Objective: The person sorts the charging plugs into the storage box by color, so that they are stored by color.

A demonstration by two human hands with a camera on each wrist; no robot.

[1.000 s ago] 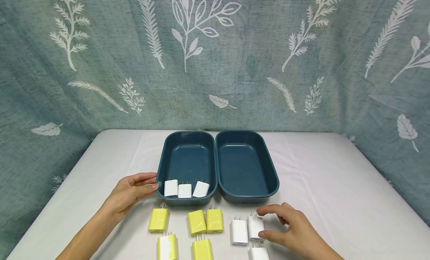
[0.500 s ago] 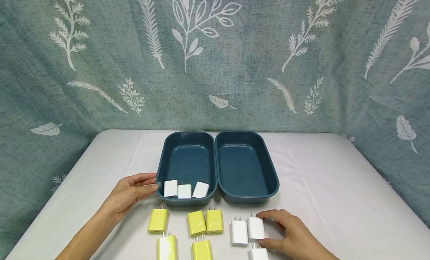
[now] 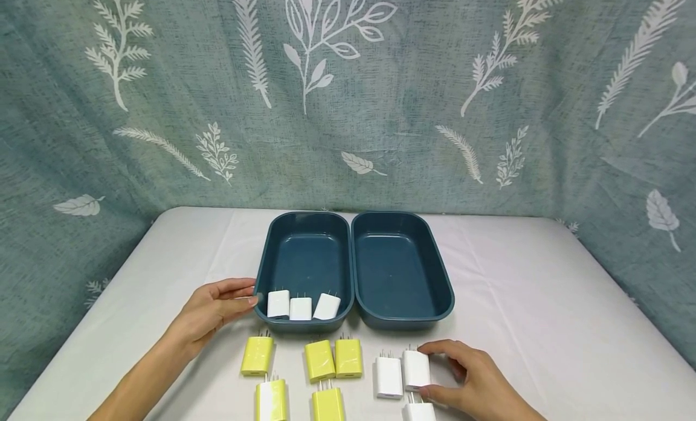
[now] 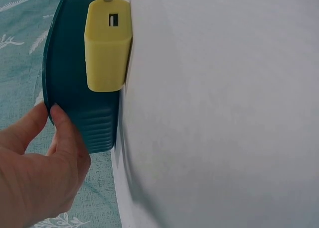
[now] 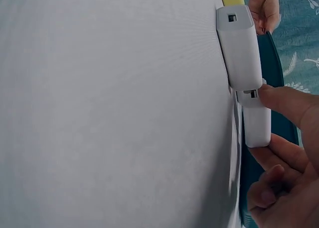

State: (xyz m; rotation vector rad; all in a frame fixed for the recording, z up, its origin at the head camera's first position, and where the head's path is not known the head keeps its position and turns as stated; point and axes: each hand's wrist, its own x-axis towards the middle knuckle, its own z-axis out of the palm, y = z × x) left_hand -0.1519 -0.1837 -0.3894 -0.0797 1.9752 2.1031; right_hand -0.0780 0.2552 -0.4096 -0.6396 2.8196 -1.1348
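Observation:
On the near-left rim of the left dark blue container [image 3: 304, 270], my left hand [image 3: 214, 312] has a pinching hold, thumb and finger meeting at the edge in the left wrist view. Three white chargers, the middle one [image 3: 300, 309] among them, lie along that container's near end. My right hand [image 3: 467, 372] pinches a white charger [image 3: 416, 370] on the table, index finger at its prong end and thumb at its port end. A second white charger [image 3: 388, 377] lies to its left. A third white charger [image 3: 419, 412] sits just nearer, partly out of frame.
Against the left container stands a second dark blue container [image 3: 399, 276]. Several yellow chargers, such as this yellow charger [image 3: 257, 356], lie in front of the containers on the white tablecloth [image 3: 516, 276]. A patterned green curtain [image 3: 348, 137] hangs behind.
My right hand has shifted slightly nearer, its thumb and index finger coming onto the ends of the white charger. The left hand stays at the rim. The head view shifts slightly.

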